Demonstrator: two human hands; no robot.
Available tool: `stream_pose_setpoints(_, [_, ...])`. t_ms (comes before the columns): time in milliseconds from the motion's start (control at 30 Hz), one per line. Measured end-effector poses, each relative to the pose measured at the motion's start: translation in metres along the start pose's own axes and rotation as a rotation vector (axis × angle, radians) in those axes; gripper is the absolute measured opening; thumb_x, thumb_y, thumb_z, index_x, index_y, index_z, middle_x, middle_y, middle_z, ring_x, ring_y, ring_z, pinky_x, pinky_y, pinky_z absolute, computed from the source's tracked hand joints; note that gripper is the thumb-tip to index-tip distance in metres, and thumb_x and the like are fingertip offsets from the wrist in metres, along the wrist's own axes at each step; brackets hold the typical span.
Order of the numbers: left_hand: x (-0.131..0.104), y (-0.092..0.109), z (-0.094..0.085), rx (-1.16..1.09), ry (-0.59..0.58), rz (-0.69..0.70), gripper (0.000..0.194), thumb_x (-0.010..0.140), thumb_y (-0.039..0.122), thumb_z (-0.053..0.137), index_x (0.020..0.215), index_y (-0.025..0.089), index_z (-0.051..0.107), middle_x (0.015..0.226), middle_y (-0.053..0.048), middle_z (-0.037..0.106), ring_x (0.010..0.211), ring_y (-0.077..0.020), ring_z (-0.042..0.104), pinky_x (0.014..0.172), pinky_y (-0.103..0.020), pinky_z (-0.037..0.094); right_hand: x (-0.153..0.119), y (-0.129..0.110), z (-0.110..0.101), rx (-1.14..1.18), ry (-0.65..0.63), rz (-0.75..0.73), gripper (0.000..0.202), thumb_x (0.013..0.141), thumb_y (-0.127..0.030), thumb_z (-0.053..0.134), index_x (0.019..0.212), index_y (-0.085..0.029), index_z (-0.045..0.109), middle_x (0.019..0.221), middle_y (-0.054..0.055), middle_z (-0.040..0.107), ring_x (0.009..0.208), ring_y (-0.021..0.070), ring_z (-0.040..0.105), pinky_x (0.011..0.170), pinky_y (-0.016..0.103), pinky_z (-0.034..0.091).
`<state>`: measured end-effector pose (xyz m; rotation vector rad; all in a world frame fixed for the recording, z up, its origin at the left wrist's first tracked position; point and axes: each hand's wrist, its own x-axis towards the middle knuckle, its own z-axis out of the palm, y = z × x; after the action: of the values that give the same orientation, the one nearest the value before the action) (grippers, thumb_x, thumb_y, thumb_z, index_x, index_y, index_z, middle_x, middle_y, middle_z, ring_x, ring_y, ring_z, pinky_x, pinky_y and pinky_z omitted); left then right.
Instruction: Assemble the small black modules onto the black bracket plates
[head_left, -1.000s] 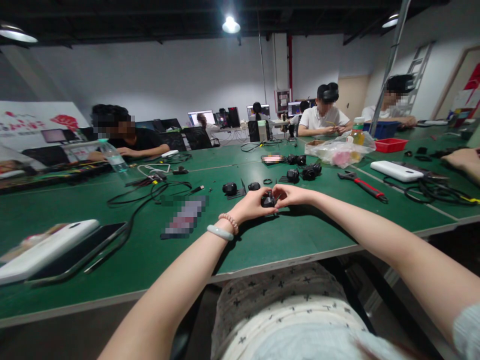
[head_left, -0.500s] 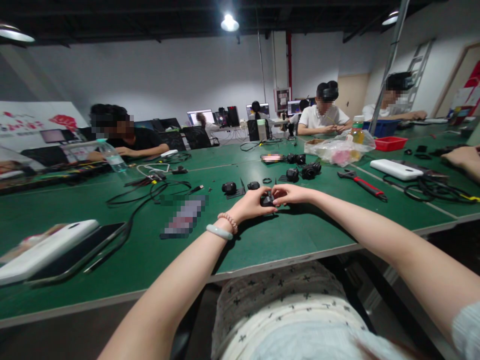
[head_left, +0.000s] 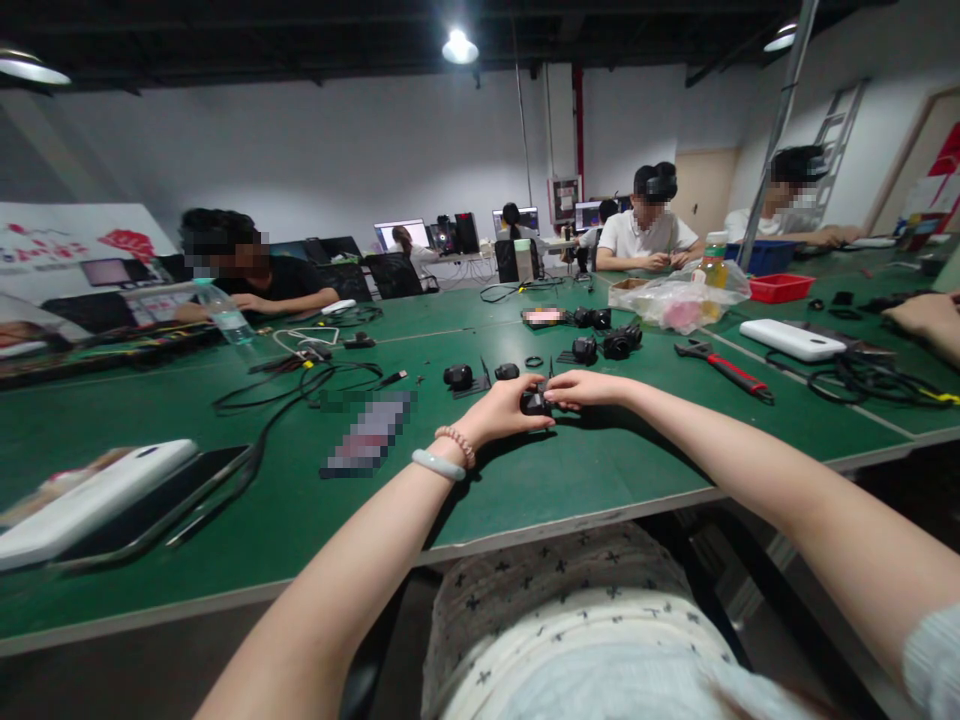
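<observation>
My left hand (head_left: 501,412), with a beaded bracelet and a pale bangle at the wrist, is closed around a small black part (head_left: 534,404) just above the green table (head_left: 592,470). From the other side my right hand (head_left: 589,389) pinches at the right edge of this part; its fingertips partly cover it. Just beyond the hands lie a round black piece (head_left: 507,371), a black ring (head_left: 533,361) and a black camera-like unit (head_left: 458,376). Further right sit more such black units (head_left: 617,344).
An adjustable wrench (head_left: 724,370) with red-black handles lies to the right, near a white power bank (head_left: 792,339) and cables. Leftward are a dark phone (head_left: 161,500), black cables (head_left: 300,385) and a water bottle (head_left: 225,312). A red tray (head_left: 781,288) stands behind. Several people sit around.
My right fingers have shifted slightly and drawn closer together at the right edge of the black part. My left hand holds nearly the same place.
</observation>
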<state>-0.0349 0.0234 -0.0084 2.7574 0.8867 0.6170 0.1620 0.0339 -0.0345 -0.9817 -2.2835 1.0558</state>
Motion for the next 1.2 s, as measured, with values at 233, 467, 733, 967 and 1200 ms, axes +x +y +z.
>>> stream_pose_setpoints(233, [0.001,-0.001,0.001,0.003,0.003,0.024,0.06,0.06,0.046,0.061,0.111,0.019,0.046,0.101,-0.005,0.058,0.092,-0.0205,0.055,0.078,-0.03,0.043,0.0,0.001,0.001,-0.026,0.029,0.031,0.041,0.076,-0.053,0.04,0.074,-0.013,0.05,0.057,-0.002,0.047,0.047,0.0063,0.04,0.045,0.02,0.031])
stream_pose_setpoints(467, [0.001,-0.002,0.001,-0.006,0.003,0.035,0.061,0.06,0.046,0.061,0.112,0.019,0.045,0.101,-0.005,0.058,0.092,-0.0201,0.055,0.078,-0.029,0.043,-0.005,-0.009,0.002,0.068,0.046,-0.002,0.039,0.078,-0.053,0.037,0.083,-0.015,0.045,0.059,-0.003,0.046,0.047,0.0062,0.041,0.045,0.019,0.033])
stream_pose_setpoints(733, [0.001,-0.002,0.001,0.002,0.003,0.021,0.063,0.059,0.049,0.061,0.112,0.019,0.044,0.097,-0.005,0.059,0.086,-0.0199,0.056,0.073,-0.029,0.044,-0.005,-0.004,0.0,0.087,-0.007,-0.075,0.044,0.065,-0.042,0.062,0.094,-0.017,0.039,0.061,-0.006,0.042,0.05,0.0064,0.04,0.045,0.018,0.031])
stream_pose_setpoints(967, [0.001,-0.002,0.002,0.008,-0.007,0.012,0.062,0.06,0.049,0.061,0.111,0.019,0.044,0.095,-0.004,0.059,0.084,-0.0191,0.057,0.07,-0.028,0.044,-0.003,-0.001,0.0,0.017,-0.004,-0.074,0.042,0.069,-0.042,0.058,0.096,-0.016,0.041,0.06,-0.006,0.042,0.051,0.0066,0.04,0.044,0.017,0.029])
stream_pose_setpoints(1200, [0.001,-0.004,0.002,0.007,-0.01,0.033,0.06,0.061,0.048,0.06,0.112,0.019,0.043,0.096,-0.004,0.059,0.086,-0.0184,0.056,0.073,-0.028,0.044,-0.002,0.001,-0.001,0.01,-0.025,-0.042,0.039,0.073,-0.043,0.053,0.098,-0.015,0.043,0.066,-0.003,0.046,0.053,0.0069,0.043,0.047,0.019,0.034])
